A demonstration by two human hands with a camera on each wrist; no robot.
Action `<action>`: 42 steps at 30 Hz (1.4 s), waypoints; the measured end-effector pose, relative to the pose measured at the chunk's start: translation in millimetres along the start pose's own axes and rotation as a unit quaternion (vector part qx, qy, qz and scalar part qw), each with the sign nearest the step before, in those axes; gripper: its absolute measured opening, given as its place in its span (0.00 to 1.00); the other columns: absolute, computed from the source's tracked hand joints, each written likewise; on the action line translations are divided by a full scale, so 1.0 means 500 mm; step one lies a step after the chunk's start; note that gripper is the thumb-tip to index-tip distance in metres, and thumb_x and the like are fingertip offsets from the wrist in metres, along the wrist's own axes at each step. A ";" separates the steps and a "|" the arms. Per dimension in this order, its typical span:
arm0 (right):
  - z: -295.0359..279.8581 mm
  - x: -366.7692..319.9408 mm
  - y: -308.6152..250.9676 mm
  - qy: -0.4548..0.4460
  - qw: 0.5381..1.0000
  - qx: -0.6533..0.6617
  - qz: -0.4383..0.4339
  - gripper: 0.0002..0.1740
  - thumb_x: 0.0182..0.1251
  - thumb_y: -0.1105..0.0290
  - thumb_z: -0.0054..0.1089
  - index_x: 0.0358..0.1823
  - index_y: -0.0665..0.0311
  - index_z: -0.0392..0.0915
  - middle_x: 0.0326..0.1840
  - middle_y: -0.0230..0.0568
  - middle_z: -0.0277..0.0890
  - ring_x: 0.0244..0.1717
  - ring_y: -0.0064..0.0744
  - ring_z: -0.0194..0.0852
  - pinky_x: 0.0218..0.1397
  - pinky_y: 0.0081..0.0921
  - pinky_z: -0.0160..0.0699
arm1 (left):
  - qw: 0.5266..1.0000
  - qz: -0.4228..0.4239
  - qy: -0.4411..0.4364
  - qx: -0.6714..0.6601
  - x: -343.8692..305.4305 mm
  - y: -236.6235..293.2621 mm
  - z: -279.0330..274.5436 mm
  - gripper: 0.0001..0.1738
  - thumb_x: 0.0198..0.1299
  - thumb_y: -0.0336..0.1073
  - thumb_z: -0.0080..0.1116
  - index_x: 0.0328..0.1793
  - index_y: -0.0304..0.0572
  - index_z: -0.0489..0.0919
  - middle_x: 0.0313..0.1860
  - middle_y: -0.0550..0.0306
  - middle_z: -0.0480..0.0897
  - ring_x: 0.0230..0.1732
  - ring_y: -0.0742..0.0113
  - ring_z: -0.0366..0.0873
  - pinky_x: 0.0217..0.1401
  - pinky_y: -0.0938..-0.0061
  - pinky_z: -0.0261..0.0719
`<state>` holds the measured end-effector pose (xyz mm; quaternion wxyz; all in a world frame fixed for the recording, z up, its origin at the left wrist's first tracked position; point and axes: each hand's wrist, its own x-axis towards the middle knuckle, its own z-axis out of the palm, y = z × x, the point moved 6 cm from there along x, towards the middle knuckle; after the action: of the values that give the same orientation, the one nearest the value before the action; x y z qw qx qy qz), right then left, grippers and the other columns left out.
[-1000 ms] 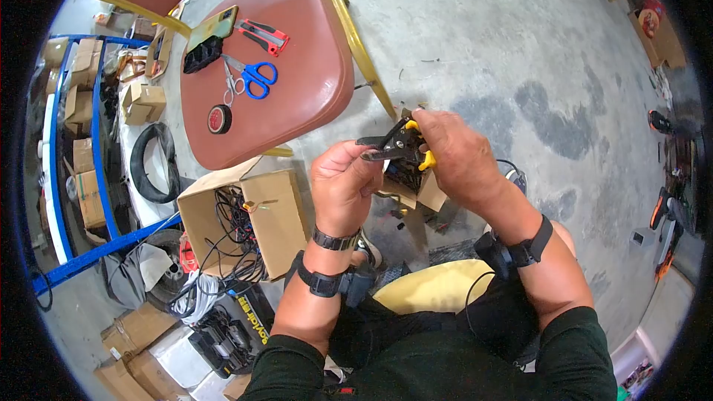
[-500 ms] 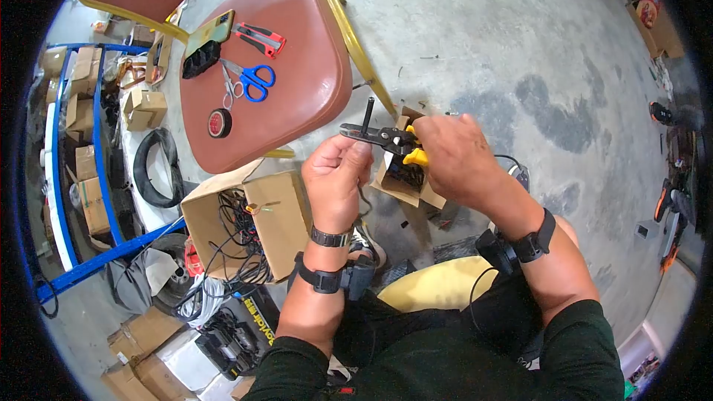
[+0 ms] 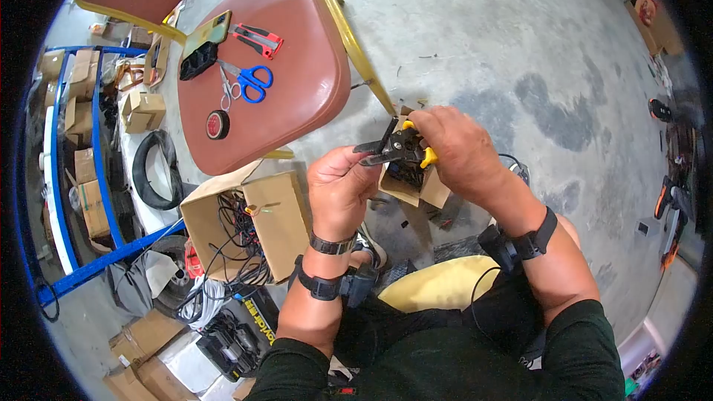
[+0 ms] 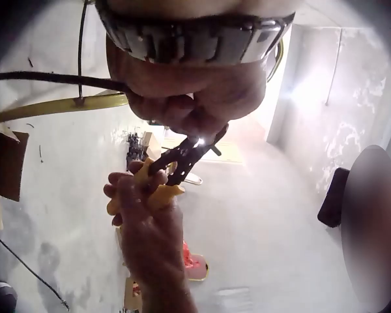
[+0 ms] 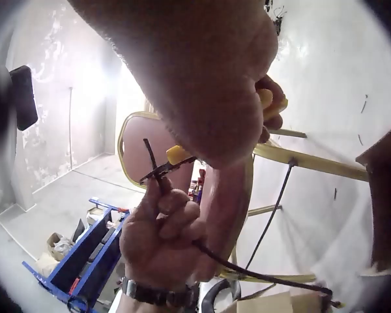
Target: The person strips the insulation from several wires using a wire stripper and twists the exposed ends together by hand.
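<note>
My right hand (image 3: 464, 152) grips the yellow handles of a black-jawed wire stripper (image 3: 399, 148) in front of my body. Its jaws point left, spread apart, close to the left fingertips. With thumb and forefinger, my left hand (image 3: 338, 191) pinches a black cable (image 3: 389, 132); a short end stands up beside the jaws, tilted right. In the right wrist view the rest of the cable (image 5: 254, 272) trails out of the left fist. The left wrist view shows the right fingers (image 4: 120, 186) wrapped round the handles; the left hand covers part of the jaws.
On the brown chair (image 3: 297, 74) lie blue scissors (image 3: 255, 85), a red utility knife (image 3: 258, 38), a tape roll (image 3: 217, 125) and a phone (image 3: 217, 27). A carton (image 3: 278, 212) of tangled cables stands lower left; a smaller box (image 3: 403, 191) sits beneath my hands. Blue shelving (image 3: 108, 156) stands left.
Half a second ago the jaws were closer together and the cable end stood nearly upright; now the jaws and handles are spread, and the cable end leans right. Both hands stay nearly in place.
</note>
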<state>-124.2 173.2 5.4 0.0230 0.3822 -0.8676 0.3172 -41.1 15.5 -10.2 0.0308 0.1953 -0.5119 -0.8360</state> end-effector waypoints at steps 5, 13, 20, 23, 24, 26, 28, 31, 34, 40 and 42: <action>-0.021 0.005 -0.007 0.035 0.999 -0.013 -0.035 0.11 0.61 0.73 0.54 0.46 0.60 0.74 0.37 0.39 0.75 0.43 0.41 0.77 0.46 0.39 0.72 | 0.992 -0.089 -0.058 -0.074 -0.006 -0.018 0.006 0.06 0.56 0.24 0.58 0.40 0.35 0.78 0.22 0.58 0.74 0.16 0.74 0.62 0.19 0.78 0.58; 0.000 -0.004 -0.005 -0.093 0.994 -0.053 0.033 0.09 0.56 0.74 0.56 0.39 0.61 0.72 0.32 0.41 0.75 0.37 0.45 0.76 0.42 0.39 0.65 | 0.989 0.046 0.066 0.121 0.016 0.005 -0.011 0.06 0.66 0.31 0.60 0.38 0.37 0.80 0.23 0.62 0.77 0.18 0.78 0.66 0.20 0.82 0.61; 0.009 -0.007 -0.016 -0.087 0.996 -0.021 0.026 0.12 0.53 0.77 0.56 0.40 0.62 0.71 0.32 0.42 0.75 0.37 0.47 0.75 0.42 0.39 0.64 | 0.985 0.076 0.063 0.144 0.003 0.018 -0.021 0.07 0.65 0.31 0.64 0.43 0.33 0.84 0.24 0.67 0.78 0.21 0.82 0.67 0.22 0.85 0.62; 0.005 -0.005 -0.015 -0.043 0.998 -0.042 -0.002 0.11 0.58 0.67 0.60 0.41 0.60 0.73 0.33 0.38 0.76 0.38 0.41 0.78 0.43 0.38 0.68 | 0.999 0.047 -0.002 0.022 -0.003 0.008 -0.011 0.08 0.63 0.30 0.64 0.44 0.31 0.84 0.25 0.64 0.78 0.21 0.80 0.67 0.23 0.84 0.61; 0.002 -0.005 -0.012 -0.033 0.999 -0.035 -0.003 0.11 0.58 0.68 0.59 0.43 0.59 0.73 0.34 0.38 0.76 0.40 0.40 0.78 0.43 0.38 0.69 | 0.999 0.031 -0.017 0.004 -0.006 0.006 -0.006 0.07 0.63 0.30 0.63 0.43 0.32 0.83 0.25 0.62 0.78 0.21 0.78 0.67 0.22 0.82 0.61; -0.003 -0.002 -0.009 -0.014 1.000 -0.020 -0.006 0.13 0.59 0.69 0.58 0.46 0.58 0.74 0.37 0.37 0.77 0.42 0.40 0.78 0.45 0.38 0.69 | 0.998 0.000 -0.048 -0.032 -0.012 0.006 0.007 0.07 0.61 0.29 0.62 0.40 0.32 0.80 0.26 0.57 0.78 0.19 0.74 0.67 0.20 0.79 0.61; -0.007 0.000 -0.006 0.012 1.000 -0.011 -0.018 0.14 0.59 0.70 0.57 0.48 0.57 0.74 0.39 0.38 0.77 0.44 0.40 0.78 0.46 0.38 0.70 | 0.996 -0.012 -0.075 -0.046 -0.016 0.000 0.014 0.09 0.60 0.31 0.63 0.42 0.31 0.80 0.26 0.56 0.78 0.20 0.73 0.67 0.20 0.78 0.62; -0.017 0.005 -0.009 0.041 0.999 0.002 -0.032 0.14 0.60 0.70 0.57 0.48 0.57 0.75 0.41 0.39 0.78 0.47 0.41 0.78 0.49 0.39 0.71 | 0.991 -0.035 -0.096 -0.084 -0.024 -0.010 0.022 0.10 0.60 0.32 0.63 0.43 0.31 0.80 0.25 0.55 0.77 0.19 0.71 0.67 0.19 0.76 0.62; -0.022 0.008 -0.010 0.052 0.998 0.002 -0.047 0.14 0.59 0.71 0.57 0.48 0.59 0.74 0.42 0.40 0.77 0.47 0.42 0.78 0.49 0.40 0.71 | 0.986 -0.053 -0.107 -0.114 -0.031 -0.020 0.029 0.11 0.60 0.32 0.64 0.44 0.31 0.80 0.25 0.55 0.78 0.19 0.70 0.68 0.19 0.75 0.62; -0.013 0.005 -0.001 0.010 0.999 -0.013 -0.028 0.08 0.58 0.70 0.57 0.39 0.61 0.72 0.35 0.42 0.74 0.42 0.45 0.76 0.46 0.40 0.71 | 0.995 -0.019 -0.088 -0.042 -0.014 -0.016 -0.002 0.09 0.62 0.31 0.62 0.44 0.33 0.80 0.25 0.56 0.78 0.20 0.72 0.69 0.20 0.77 0.63; -0.008 0.004 0.001 -0.016 1.000 -0.023 -0.008 0.07 0.59 0.69 0.57 0.36 0.62 0.71 0.34 0.42 0.73 0.40 0.45 0.75 0.44 0.41 0.70 | 0.999 0.005 -0.050 0.002 -0.008 -0.008 -0.009 0.07 0.64 0.31 0.61 0.44 0.34 0.80 0.25 0.58 0.78 0.21 0.74 0.69 0.21 0.79 0.63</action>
<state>-126.7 174.4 8.8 0.0202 0.3941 -0.8716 0.2907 -35.0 14.7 -14.4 0.0093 0.1511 -0.5153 -0.8435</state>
